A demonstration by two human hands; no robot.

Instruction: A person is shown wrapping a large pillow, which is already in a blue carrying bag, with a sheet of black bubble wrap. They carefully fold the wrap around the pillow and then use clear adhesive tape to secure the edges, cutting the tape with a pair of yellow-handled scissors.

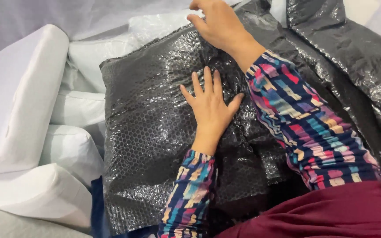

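Black bubble wrap [155, 128], glossy and dimpled with small air cells, covers a square cushion-like bundle at the centre of the view, and both of the person's hands rest on it. The left arm comes up from the bottom edge in a sleeve [190, 198] patterned with short blocks of blue, pink, yellow and navy, bent slightly at the wrist. The left hand [210, 108] lies flat on the wrap, palm down, fingers spread and straight, thumb angled out to the right; it grips nothing and only presses on the surface. The right arm, in the same patterned sleeve, stretches diagonally from the lower right toward the top of the picture. The right hand [217, 24] sits at the bundle's far upper edge, palm down with fingers loosely curved over the wrap; its fingertips run out of view at the top, so whether it pinches the film cannot be told. A further sheet of black bubble wrap [353, 57] trails away to the upper right. White padded parcels [23, 101] lie stacked just beside the bundle on the left, one touching its edge. Dark red fabric [331, 216] fills the lower right corner.
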